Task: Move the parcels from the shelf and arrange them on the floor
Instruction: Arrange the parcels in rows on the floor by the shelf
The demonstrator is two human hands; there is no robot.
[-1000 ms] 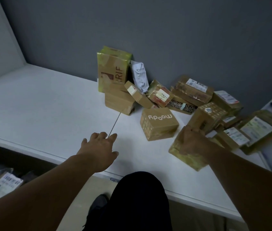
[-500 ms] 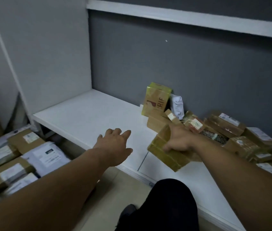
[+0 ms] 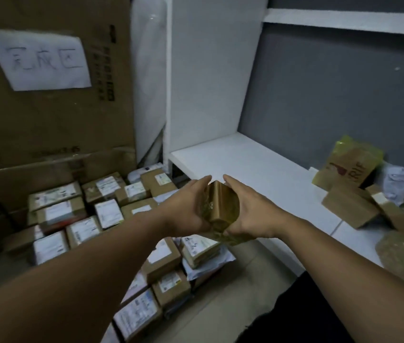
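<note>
Gripping a small yellow-taped parcel (image 3: 221, 206) between them, the left hand (image 3: 186, 206) and right hand (image 3: 254, 214) hold it in the air just off the front-left corner of the shelf (image 3: 245, 164), above the floor (image 3: 240, 276). The left hand clasps its left side and the right hand its right side, with fingers lightly curled toward the far end. The parcel stands on edge, a narrow taped face turned up toward the camera.

Below and to the left, labelled parcels (image 3: 77, 219) lie packed side by side in rows on the floor, most with white labels facing up, reaching from the shelf's left end forward. Behind them a large carton (image 3: 55, 125) stands upright with a handwritten sheet (image 3: 39, 59) stuck to it.

Toward the back right of the shelf a tall box (image 3: 346, 167) in yellow film leans against the grey wall, a white bag (image 3: 393, 184) just beside it on the right. A plain brown box (image 3: 349, 206) lies in front, touching the tall box. At the shelf's front edge on the right lies a wrapped packet (image 3: 403, 256).
</note>
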